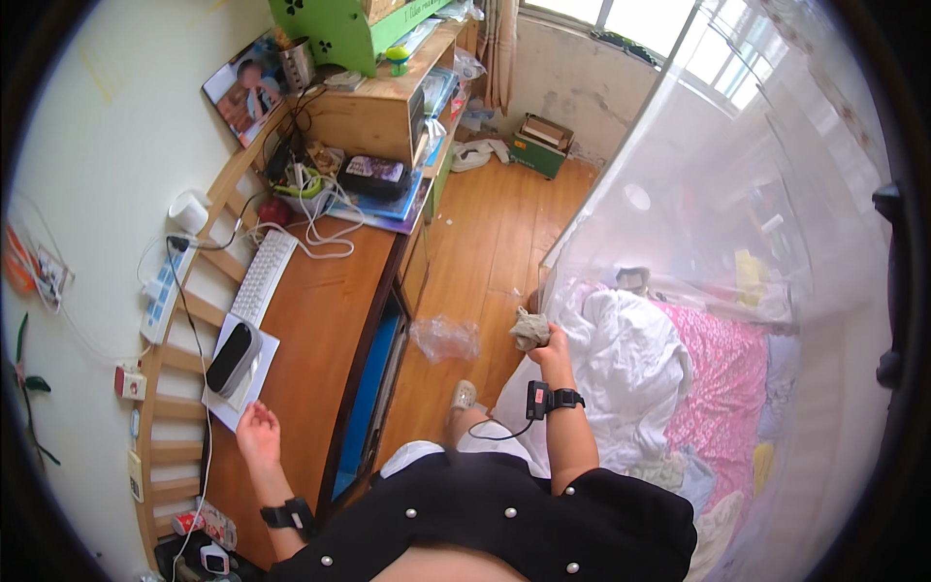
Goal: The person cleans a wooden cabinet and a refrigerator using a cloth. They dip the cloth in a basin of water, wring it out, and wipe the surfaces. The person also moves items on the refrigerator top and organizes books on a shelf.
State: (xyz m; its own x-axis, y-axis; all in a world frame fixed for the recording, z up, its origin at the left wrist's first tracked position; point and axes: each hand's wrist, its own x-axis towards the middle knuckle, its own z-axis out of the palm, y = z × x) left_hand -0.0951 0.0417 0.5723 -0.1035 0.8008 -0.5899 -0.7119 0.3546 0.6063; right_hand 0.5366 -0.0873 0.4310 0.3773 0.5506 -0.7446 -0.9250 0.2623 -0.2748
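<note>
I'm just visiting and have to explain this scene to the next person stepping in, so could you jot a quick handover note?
Left hand: open, empty, resting on the wooden desk beside a sheet of paper with a dark device on it.
Right hand: fingers closed around a crumpled grey cloth, held over the edge of the bed.
A clear plastic bag lies on the floor.
Done: cloth is in hand. Left: cloth not yet set down anywhere.

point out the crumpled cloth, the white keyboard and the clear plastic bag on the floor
crumpled cloth (529, 328), head view, on the bunched top above the right hand
white keyboard (263, 276), head view, middle of the keys
clear plastic bag (445, 339), head view, centre of the bag
</note>
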